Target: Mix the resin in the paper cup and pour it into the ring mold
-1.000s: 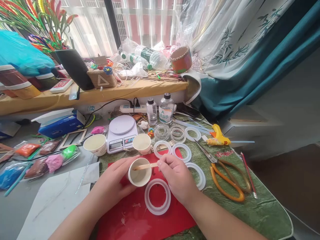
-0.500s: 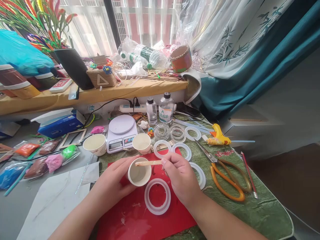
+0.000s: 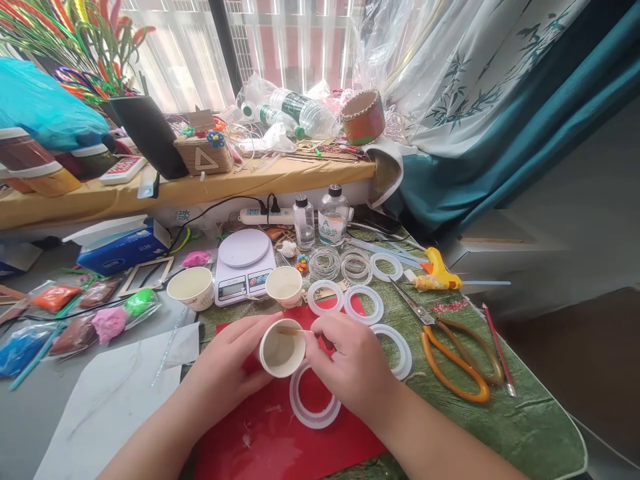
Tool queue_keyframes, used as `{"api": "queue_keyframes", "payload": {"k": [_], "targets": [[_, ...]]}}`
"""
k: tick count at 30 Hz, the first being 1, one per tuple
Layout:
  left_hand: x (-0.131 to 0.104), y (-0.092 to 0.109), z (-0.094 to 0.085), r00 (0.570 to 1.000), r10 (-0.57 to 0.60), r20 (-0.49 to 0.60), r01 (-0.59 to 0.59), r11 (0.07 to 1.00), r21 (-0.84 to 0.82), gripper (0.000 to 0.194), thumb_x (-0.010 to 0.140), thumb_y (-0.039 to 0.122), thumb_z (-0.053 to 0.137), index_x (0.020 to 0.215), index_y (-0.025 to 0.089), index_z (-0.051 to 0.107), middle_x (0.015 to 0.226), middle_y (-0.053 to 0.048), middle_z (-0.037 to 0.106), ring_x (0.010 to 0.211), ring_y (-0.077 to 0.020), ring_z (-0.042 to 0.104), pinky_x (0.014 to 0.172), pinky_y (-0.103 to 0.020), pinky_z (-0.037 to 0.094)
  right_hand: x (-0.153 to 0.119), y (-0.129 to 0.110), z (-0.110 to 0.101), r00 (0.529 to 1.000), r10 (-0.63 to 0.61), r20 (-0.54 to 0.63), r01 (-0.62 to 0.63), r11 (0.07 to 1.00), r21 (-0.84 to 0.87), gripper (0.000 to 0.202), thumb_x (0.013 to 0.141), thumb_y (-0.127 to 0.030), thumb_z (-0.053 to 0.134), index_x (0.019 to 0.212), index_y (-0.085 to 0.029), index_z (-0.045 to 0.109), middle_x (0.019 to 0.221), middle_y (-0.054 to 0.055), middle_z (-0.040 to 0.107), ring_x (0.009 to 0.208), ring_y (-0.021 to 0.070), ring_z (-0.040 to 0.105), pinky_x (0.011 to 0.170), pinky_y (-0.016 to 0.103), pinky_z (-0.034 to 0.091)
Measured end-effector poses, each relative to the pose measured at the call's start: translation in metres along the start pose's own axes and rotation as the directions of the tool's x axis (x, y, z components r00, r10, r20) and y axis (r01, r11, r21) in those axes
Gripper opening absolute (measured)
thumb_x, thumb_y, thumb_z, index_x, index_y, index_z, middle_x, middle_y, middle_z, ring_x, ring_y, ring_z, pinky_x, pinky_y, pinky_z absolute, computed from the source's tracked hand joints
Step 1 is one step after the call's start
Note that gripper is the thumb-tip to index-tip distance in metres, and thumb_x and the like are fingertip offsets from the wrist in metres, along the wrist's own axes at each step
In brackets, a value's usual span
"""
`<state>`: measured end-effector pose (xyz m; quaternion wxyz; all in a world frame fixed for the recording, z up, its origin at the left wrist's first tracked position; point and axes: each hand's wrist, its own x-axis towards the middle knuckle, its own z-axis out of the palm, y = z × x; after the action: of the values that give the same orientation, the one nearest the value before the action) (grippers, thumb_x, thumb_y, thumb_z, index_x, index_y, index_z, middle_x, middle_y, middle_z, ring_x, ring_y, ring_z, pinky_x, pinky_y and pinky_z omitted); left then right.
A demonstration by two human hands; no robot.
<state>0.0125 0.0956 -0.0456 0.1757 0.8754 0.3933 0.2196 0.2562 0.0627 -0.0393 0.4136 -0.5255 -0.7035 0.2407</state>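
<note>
My left hand (image 3: pixel 231 357) is wrapped round the side of a white paper cup (image 3: pixel 282 363), which tilts toward me over a red sheet (image 3: pixel 270 433). Between the thumb and fingers of my right hand (image 3: pixel 350 357) is a thin wooden stick (image 3: pixel 295 332), its far end inside the cup. What the cup contains is hard to make out. Just below the cup, a ring-shaped white silicone mold (image 3: pixel 299 408) lies on the sheet, partly covered by my right hand. Other ring molds (image 3: pixel 364 305) lie beyond it.
Behind the cup stand a kitchen scale (image 3: pixel 243 267), two more paper cups (image 3: pixel 284 287) and two clear bottles (image 3: pixel 333 217). To the right lie orange-handled scissors (image 3: pixel 453 353), a yellow glue gun (image 3: pixel 437 270) and a pencil (image 3: pixel 499 350). Bagged colored clay (image 3: pixel 110 325) is at left.
My right hand has moved left and lowered the stick into the cup; before, the stick lay level across the rim. The cup has shifted slightly right.
</note>
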Motion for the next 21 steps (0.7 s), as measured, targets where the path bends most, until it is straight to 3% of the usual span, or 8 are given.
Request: {"api": "queue_keyframes", "payload": {"k": [2,6,12,18,21], "targets": [[-0.0007,-0.0009,0.0006,1.0,0.006,-0.005,-0.006,1.0,-0.005,0.059,0.099,0.037,0.07,0.155,0.036,0.054,0.145,-0.009,0.071,0.126,-0.0309,0.072,0.103,-0.041,0.062,-0.0001,0.0002,-0.0002,0.999,-0.031,0.008,0.031,0.999,-0.023,0.029,0.099,-0.022,0.052,0.072,-0.022,0.043,0.069,-0.002,0.046,0.065,0.0147,0.042,0.062,0.031,0.03],[-0.0012,-0.002,0.0015,1.0,0.007,-0.017,-0.007,1.0,-0.012,0.057,0.099,0.039,0.071,0.154,0.036,0.055,0.144,-0.009,0.072,0.125,-0.0301,0.073,0.102,-0.039,0.062,-0.0021,-0.0022,-0.0004,0.992,-0.007,0.129,-0.005,0.996,0.093,0.03,0.094,-0.019,0.056,0.07,-0.023,0.039,0.068,-0.003,0.048,0.063,0.0137,0.044,0.06,0.03,0.03],[0.0006,0.0005,0.0005,1.0,0.012,-0.015,-0.012,1.0,-0.02,0.056,0.1,0.04,0.069,0.154,0.036,0.054,0.144,-0.009,0.072,0.123,-0.0287,0.073,0.102,-0.038,0.061,-0.0002,-0.0009,-0.0023,0.996,0.063,0.063,-0.07,0.99,0.119,0.024,0.093,-0.02,0.056,0.071,-0.022,0.046,0.068,-0.003,0.05,0.064,0.0133,0.046,0.061,0.028,0.033],[0.0009,0.0013,0.0002,1.0,0.021,-0.009,-0.021,1.0,-0.019,0.056,0.101,0.039,0.069,0.154,0.037,0.052,0.143,-0.008,0.071,0.124,-0.0272,0.072,0.103,-0.037,0.06,0.001,-0.0019,-0.0037,0.994,0.063,0.095,-0.075,0.988,0.134,0.024,0.095,-0.022,0.056,0.072,-0.022,0.049,0.07,-0.003,0.052,0.066,0.0137,0.047,0.063,0.029,0.034],[0.0012,0.0017,0.0002,1.0,0.021,-0.012,-0.021,1.0,-0.02,0.054,0.101,0.04,0.069,0.153,0.036,0.053,0.143,-0.007,0.072,0.123,-0.0256,0.072,0.103,-0.035,0.059,0.0005,-0.0034,-0.0044,0.976,0.137,0.168,-0.173,0.96,0.22,0.023,0.093,-0.023,0.059,0.072,-0.022,0.051,0.068,-0.004,0.052,0.063,0.0131,0.047,0.059,0.027,0.035]]}}
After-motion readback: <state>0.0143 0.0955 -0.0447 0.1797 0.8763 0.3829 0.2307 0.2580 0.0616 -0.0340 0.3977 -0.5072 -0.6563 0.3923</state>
